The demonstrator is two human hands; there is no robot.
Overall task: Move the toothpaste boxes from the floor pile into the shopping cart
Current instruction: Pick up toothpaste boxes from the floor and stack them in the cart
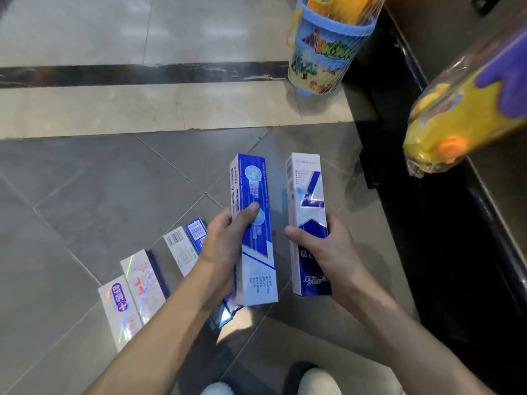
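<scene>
My left hand (pixel 228 243) grips a blue and white toothpaste box (pixel 251 192) around its middle, held lengthwise above the floor. My right hand (pixel 322 246) holds a white and blue toothpaste box (pixel 306 183) beside it, a small gap between the two. Below and to the left, the floor pile holds several boxes: a white holographic box (pixel 119 309), a pinkish-white one (pixel 142 277), a white barcode box (pixel 179 249) and a blue box (pixel 196 230). Another blue box (pixel 222 315) lies partly hidden under my left forearm. No shopping cart is in view.
A blue toy bucket in netting (pixel 322 49) stands on the floor at the top right. A wrapped yellow toy (pixel 462 109) hangs over the dark shelf base (pixel 427 223) along the right side. Grey tiled floor (pixel 85 195) stretches left. My shoe (pixel 316 380) shows at the bottom.
</scene>
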